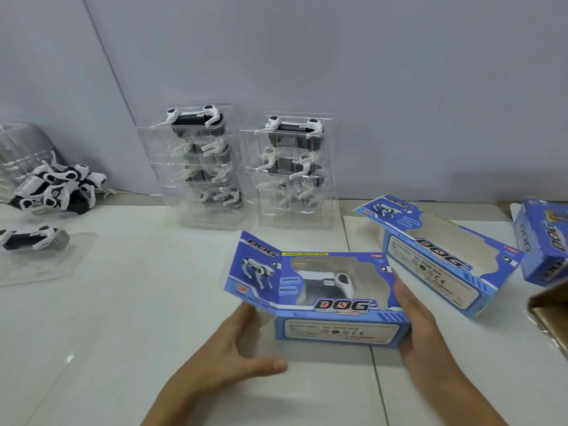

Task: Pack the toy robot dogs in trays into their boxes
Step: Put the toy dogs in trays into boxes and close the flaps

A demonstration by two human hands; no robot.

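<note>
A blue "DOG" box [338, 305] lies on the white floor in front of me, its left end flap open. Through its window I see a white-and-black toy robot dog [335, 282] in a clear tray. My right hand [415, 321] grips the box's right end. My left hand [236, 342] is at the open left end, fingers spread against the clear tray edge that sticks out there. Two stacks of trayed dogs, the left stack [203, 167] and the right stack [292, 167], stand against the wall. An empty open box [442, 256] lies to the right.
A pile of loose robot dogs [58, 186] and clear trays lies at far left, with one dog in a tray [33, 241] nearer me. A third blue box [544, 241] and a brown carton corner [550, 315] sit at the right edge.
</note>
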